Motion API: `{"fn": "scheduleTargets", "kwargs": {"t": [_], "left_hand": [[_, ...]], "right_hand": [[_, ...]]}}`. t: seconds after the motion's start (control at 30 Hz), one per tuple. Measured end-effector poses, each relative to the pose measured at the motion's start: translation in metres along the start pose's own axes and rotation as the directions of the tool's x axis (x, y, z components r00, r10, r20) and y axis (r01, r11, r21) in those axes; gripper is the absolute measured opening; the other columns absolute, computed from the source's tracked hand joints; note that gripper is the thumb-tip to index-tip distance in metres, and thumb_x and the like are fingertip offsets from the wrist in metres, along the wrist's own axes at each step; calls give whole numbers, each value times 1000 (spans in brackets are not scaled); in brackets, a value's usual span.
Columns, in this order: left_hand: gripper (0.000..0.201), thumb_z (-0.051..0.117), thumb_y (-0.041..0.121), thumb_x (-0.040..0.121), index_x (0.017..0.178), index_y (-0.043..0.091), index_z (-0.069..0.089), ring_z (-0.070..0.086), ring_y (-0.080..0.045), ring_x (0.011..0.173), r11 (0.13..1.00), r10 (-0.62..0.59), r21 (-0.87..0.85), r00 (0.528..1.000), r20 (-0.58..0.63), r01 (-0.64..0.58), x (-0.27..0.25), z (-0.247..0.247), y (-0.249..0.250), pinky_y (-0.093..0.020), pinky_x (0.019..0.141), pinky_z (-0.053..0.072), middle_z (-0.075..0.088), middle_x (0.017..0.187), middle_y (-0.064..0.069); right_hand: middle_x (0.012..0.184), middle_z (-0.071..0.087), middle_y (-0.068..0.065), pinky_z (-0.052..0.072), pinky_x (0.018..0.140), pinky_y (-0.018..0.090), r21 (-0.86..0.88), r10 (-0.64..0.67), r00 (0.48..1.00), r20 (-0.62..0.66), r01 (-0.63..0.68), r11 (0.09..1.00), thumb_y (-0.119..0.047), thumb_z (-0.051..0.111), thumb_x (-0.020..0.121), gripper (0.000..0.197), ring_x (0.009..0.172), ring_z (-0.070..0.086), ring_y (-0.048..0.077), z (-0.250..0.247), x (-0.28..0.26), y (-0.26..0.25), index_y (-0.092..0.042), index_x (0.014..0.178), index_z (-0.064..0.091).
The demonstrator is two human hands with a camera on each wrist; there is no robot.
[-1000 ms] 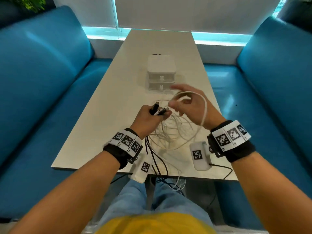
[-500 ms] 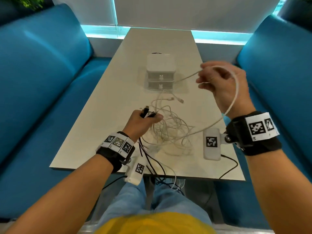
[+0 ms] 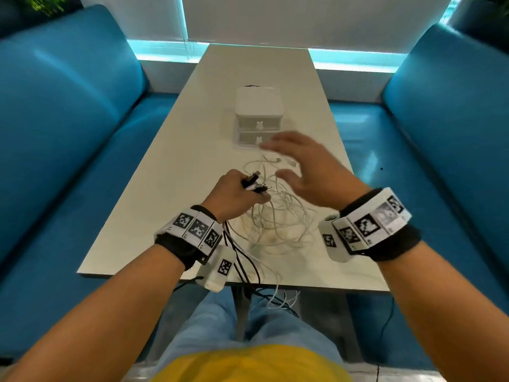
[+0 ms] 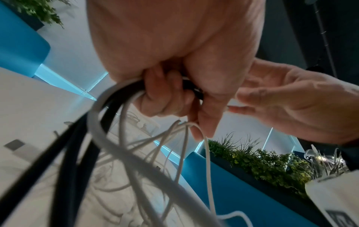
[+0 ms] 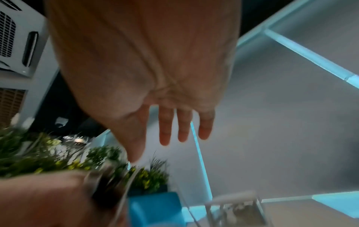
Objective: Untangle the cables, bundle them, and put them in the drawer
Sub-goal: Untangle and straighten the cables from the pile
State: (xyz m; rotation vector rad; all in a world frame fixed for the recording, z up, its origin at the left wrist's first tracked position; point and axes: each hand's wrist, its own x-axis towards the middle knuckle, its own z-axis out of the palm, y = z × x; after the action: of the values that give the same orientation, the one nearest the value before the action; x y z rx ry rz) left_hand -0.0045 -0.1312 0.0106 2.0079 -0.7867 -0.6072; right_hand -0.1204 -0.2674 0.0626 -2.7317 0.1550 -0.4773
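A tangle of white cables [image 3: 278, 219] lies on the pale table [image 3: 176, 172] near its front edge. My left hand [image 3: 237, 193] grips a bunch of black and white cable ends [image 3: 254, 183], plugs sticking out past the knuckles; black cables [image 3: 242, 260] trail from it over the table edge. In the left wrist view the fingers [image 4: 165, 95] curl round the black and white cables [image 4: 108, 107]. My right hand [image 3: 300, 166] hovers over the tangle with fingers spread and holds nothing; its palm [image 5: 155, 69] is bare. A white two-drawer box [image 3: 259, 117] stands behind, both drawers closed.
Blue sofas [image 3: 63, 133] flank the table on both sides. Two loose white plugs [image 3: 286, 161] lie between the tangle and the drawer box. Some cable loops [image 3: 283, 299] hang below the table's front edge above my knees.
My right hand has let go of the white cable it had lifted to the right and has come back down over the tangle, fingers spread. The left hand keeps its grip.
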Motion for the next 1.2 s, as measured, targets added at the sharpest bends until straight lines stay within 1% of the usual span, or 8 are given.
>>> {"fn": "scheduleTargets", "kwargs": {"t": [0.13,0.23,0.4,0.63,0.77,0.87,1.0,1.2], "left_hand": [[25,80,22,74,62,14,59,46,-10,53,1000,16,-8,998,53,-16,0,-1,3,-24,55,34,50,55,5],[26,79,23,75,64,11,58,41,-9,47,997,-21,-80,1000,9,21,0,-5,-3,-24,53,32,44,55,4],[33,77,23,78,56,16,54,36,-1,36,996,-75,-44,997,23,76,-4,-1,-22,-20,48,29,40,45,10],[38,77,29,78,57,13,50,34,-4,37,999,-30,-31,998,46,32,-3,5,-14,-19,45,27,38,47,7],[32,77,28,77,62,10,55,38,-8,46,1000,4,-24,998,55,-3,-5,5,-9,-23,50,29,41,52,5],[36,77,28,77,55,15,52,38,-8,45,999,0,-37,1000,25,1,-5,2,-14,-22,49,30,41,48,8],[37,77,28,79,55,16,52,38,-8,43,997,-28,-74,1000,-6,28,-3,1,-22,-19,47,33,40,47,8],[14,74,20,81,92,10,75,53,1,51,992,39,-121,999,-23,-41,5,2,-17,-13,51,39,69,77,1]], "right_hand": [[133,54,1,32,109,47,-81,17,996,82,-10,997,-22,63,89,20,129,45,22,22,0,5,-26,108,70],[115,63,5,39,99,51,-93,57,992,-110,-67,993,-31,64,85,13,114,55,26,17,-1,12,-24,87,75],[119,52,-1,28,92,5,273,368,796,-481,-263,925,-25,67,88,10,111,48,8,-25,4,21,-20,94,73],[148,37,3,16,118,47,-105,191,978,-88,-199,974,-15,63,86,51,140,29,22,1,-7,2,-30,134,54],[126,61,-3,14,115,47,-242,201,958,203,-150,959,-29,48,97,28,126,48,19,24,-10,-6,-28,121,62],[101,70,-4,46,90,39,-98,246,969,36,-242,965,-25,50,95,20,99,62,23,15,-6,-4,-25,99,70],[83,62,-10,47,79,34,152,337,894,-294,-304,940,-17,49,94,21,85,59,18,-17,2,1,-18,93,70],[71,54,-18,41,75,26,265,438,829,-349,-361,894,-17,49,95,19,81,54,14,-22,-10,14,-15,91,68]]}}
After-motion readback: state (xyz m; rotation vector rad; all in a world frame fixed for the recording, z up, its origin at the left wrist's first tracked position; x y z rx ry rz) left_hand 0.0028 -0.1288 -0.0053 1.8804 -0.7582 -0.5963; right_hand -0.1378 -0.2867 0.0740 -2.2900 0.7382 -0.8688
